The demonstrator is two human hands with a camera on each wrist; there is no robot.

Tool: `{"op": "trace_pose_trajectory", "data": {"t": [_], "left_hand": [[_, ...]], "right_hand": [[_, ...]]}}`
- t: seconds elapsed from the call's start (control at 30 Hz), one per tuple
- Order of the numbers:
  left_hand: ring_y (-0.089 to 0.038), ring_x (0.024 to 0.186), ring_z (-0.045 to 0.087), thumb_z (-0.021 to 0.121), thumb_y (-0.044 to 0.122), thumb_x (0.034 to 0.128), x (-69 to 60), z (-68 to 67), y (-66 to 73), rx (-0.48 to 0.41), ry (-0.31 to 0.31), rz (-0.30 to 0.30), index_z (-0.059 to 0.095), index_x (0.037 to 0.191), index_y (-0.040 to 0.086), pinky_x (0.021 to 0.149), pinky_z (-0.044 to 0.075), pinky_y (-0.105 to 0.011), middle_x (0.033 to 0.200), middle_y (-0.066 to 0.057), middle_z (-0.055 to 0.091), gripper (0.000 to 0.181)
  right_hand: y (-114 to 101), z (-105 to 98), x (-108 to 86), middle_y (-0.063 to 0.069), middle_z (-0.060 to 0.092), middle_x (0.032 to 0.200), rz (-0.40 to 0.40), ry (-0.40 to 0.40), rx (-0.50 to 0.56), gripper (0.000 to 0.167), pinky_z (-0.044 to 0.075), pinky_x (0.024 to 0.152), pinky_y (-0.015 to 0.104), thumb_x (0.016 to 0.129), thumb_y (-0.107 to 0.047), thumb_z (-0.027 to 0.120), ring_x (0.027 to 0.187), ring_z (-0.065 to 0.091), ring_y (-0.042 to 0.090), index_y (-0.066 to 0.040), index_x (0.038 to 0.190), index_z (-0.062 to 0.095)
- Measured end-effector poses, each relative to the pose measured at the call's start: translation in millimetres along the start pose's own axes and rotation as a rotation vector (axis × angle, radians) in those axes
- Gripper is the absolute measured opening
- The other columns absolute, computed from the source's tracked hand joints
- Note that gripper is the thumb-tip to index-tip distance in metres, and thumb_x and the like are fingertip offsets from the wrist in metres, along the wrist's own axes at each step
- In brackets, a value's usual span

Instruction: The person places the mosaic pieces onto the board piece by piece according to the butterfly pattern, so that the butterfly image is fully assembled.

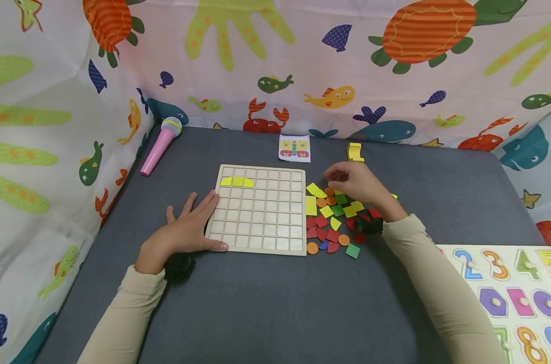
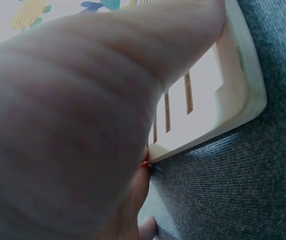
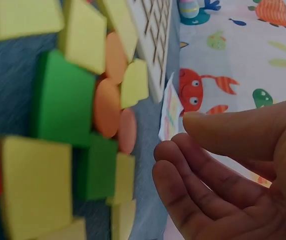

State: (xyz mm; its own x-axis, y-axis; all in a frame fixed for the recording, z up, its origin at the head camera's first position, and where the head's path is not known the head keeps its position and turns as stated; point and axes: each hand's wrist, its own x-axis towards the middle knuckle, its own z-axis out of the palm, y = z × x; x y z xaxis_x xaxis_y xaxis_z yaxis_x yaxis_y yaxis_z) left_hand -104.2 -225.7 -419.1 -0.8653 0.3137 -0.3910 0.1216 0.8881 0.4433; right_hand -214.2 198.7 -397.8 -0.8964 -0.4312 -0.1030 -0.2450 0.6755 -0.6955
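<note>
Resting fingers spread against the nine-o'clock edge of the pale wooden grid board (image 1: 270, 206), the left hand (image 1: 188, 227) has its thumb at the eight-o'clock corner. Between two and three o'clock, the right hand (image 1: 361, 184) hovers loosely half-curled, nothing visible in its grasp, by the small flat multicoloured pieces (image 1: 333, 235) at three o'clock; three bright yellow pieces (image 1: 237, 182) sit in grid cells towards eleven, and a white butterfly-pattern card (image 1: 295, 148) lies at one.
</note>
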Motion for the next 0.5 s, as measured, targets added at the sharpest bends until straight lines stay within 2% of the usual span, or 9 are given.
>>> {"op": "trace_pose_trajectory", "data": {"t": [0.13,0.37,0.5], "left_hand": [[-0.05,0.16,-0.01,0.085,0.066,0.0818,-0.5,0.0,-1.2,-0.01,0.0,0.001,0.006,0.174,0.014,0.108,-0.009,-0.087,0.18,-0.01,0.001,0.132],[-0.05,0.16,-0.009,0.085,0.067,0.0818,-0.7,0.5,-0.6,-0.018,0.003,0.009,0.007,0.173,0.013,0.108,-0.009,-0.087,0.18,-0.011,0.002,0.132],[-0.05,0.16,-0.008,0.084,0.067,0.0825,-0.5,-0.5,0.4,-0.005,0.002,0.015,0.007,0.173,0.011,0.109,-0.008,-0.087,0.18,-0.011,0.002,0.131]], "right_hand": [[5.1,-0.5,-0.7,0.018,0.073,0.12,-0.003,-0.037,-0.036,0.026,0.054,0.097,0.053,0.101,-0.004,0.072,0.107,0.066,0.033,0.002,0.127,0.074],[8.9,2.3,1.0,0.019,0.069,0.126,-0.073,-0.101,-0.118,0.021,0.052,0.101,0.055,0.1,-0.002,0.074,0.114,0.061,0.036,0.002,0.12,0.077],[11.1,4.9,2.7,0.02,0.066,0.122,-0.117,-0.109,-0.157,0.015,0.052,0.098,0.054,0.098,0.002,0.074,0.111,0.061,0.036,0.002,0.113,0.078]]}}
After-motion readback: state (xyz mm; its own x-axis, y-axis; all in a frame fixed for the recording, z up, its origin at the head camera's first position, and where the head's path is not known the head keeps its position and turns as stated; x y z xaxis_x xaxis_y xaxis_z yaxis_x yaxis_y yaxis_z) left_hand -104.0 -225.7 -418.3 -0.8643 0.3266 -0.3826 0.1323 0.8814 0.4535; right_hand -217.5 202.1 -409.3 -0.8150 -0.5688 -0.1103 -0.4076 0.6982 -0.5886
